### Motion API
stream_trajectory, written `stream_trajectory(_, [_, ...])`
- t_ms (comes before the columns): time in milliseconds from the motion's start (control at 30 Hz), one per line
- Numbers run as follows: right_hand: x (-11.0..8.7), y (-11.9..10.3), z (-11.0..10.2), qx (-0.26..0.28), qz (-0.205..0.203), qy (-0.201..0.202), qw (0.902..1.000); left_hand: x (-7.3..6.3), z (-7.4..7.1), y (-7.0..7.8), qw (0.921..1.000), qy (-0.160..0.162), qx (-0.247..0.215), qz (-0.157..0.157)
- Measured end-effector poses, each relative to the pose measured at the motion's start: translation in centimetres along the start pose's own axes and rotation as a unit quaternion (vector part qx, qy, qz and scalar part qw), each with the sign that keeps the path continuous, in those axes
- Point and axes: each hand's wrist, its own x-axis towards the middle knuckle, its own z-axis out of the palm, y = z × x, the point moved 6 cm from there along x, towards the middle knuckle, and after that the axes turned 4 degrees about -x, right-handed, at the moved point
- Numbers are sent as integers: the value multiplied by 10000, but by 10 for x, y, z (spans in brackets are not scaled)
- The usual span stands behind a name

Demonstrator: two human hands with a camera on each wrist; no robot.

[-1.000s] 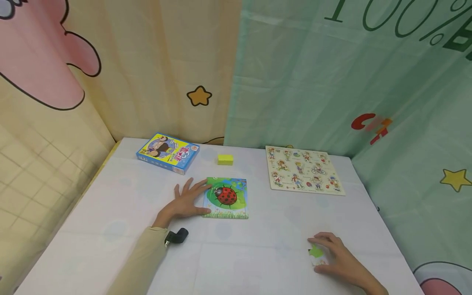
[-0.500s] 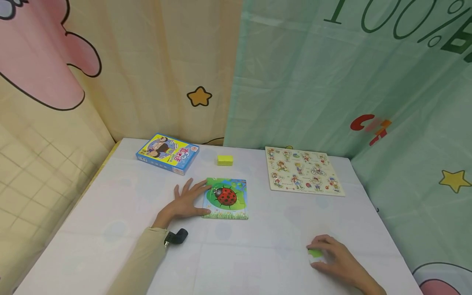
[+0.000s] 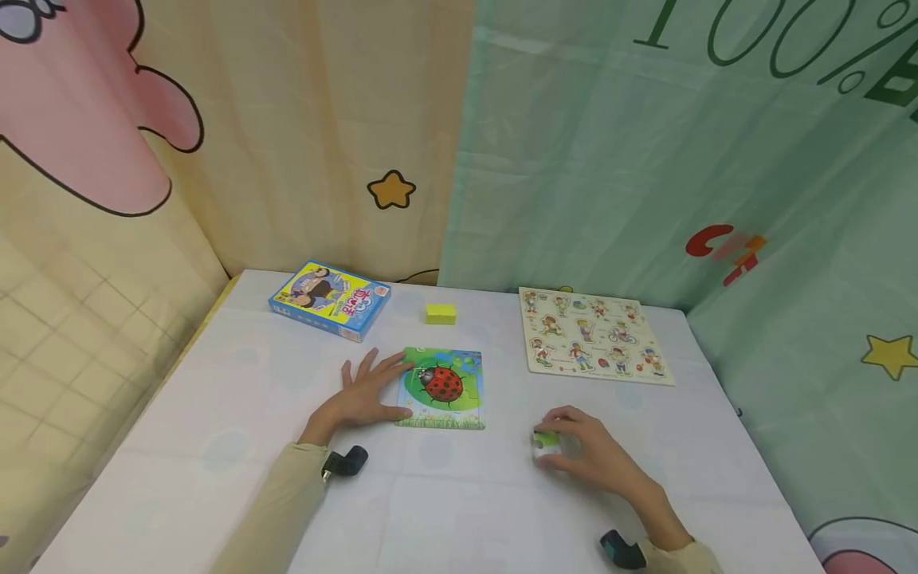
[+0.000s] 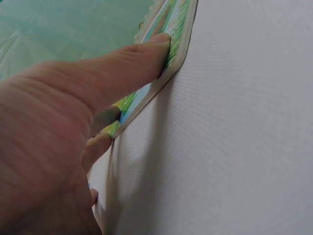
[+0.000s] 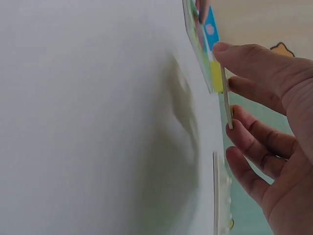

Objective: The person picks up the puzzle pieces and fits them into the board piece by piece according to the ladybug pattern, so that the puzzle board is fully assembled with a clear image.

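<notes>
A square ladybug puzzle [image 3: 441, 387] lies flat on the white table. My left hand [image 3: 361, 401] rests at its left side with fingers spread; in the left wrist view the thumb [image 4: 142, 56] lies on the printed grass near the puzzle's edge. To the right, my right hand [image 3: 591, 456] pinches a small green and white puzzle piece [image 3: 546, 444] by its edges, between thumb and fingers. In the right wrist view the thin piece [image 5: 226, 98] is held above the tabletop, with the hand's shadow below it.
Behind the puzzle sits a small yellow block [image 3: 441, 313]. A blue and yellow box [image 3: 330, 299] lies at the back left. A cream board with children's figures [image 3: 595, 336] lies at the back right. Curtains [image 3: 574, 159] hang behind the table.
My right hand has carried the puzzle piece left and farther from me, nearer the ladybug puzzle. My left hand has stayed at the puzzle's left side.
</notes>
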Motion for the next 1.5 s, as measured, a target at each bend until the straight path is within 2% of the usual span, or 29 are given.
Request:
stream_trajectory(100, [26,-19,6,72,-270,73,9996,-1,-1,0,10000,31,0,4])
stream_trajectory(300, [74,-48,21,255,-429,90,9987,-1,-3,1,10000,43,18,17])
stream_trajectory(467, [97,-60,38,245,-373,-121,9989,0,0,1,10000,28,-22,28])
stream_trajectory(633, [106,-68,51,127,-168,-263,9994,0,1,0,10000,-14,10,21])
stream_trajectory(1000, [108,-73,56,23,-69,-410,9991,-1,1,3,10000,-49,29,23])
stream_trajectory(1200, [112,-73,56,312,189,-182,9992,-3,-3,3,10000,-16,87,-9])
stream_trajectory(1333, [114,-72,59,518,386,-170,9978,-4,-6,1,10000,5,72,3])
stream_trajectory(1500, [116,-70,59,766,379,-202,9961,-4,-5,0,10000,-8,29,55])
